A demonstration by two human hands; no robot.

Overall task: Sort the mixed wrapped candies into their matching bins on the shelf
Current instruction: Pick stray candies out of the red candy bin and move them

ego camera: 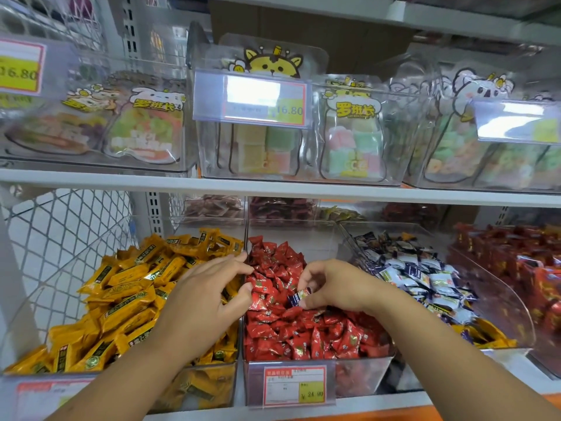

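A shop shelf (273, 187) carries clear bins side by side: yellow candies (127, 302) at left, red candies (303, 332) in the middle bin (364, 375), blue-and-white candies (422, 278) to the right. The right hand (334, 287) hangs over the red heap, thumb and fingertips pinched on a blue candy (300, 296), seemingly a stray. The left hand (209, 296) spans the yellow and red bins, fingers curled loosely apart, touching red wrappers. A price tag (294, 385) fronts the middle bin.
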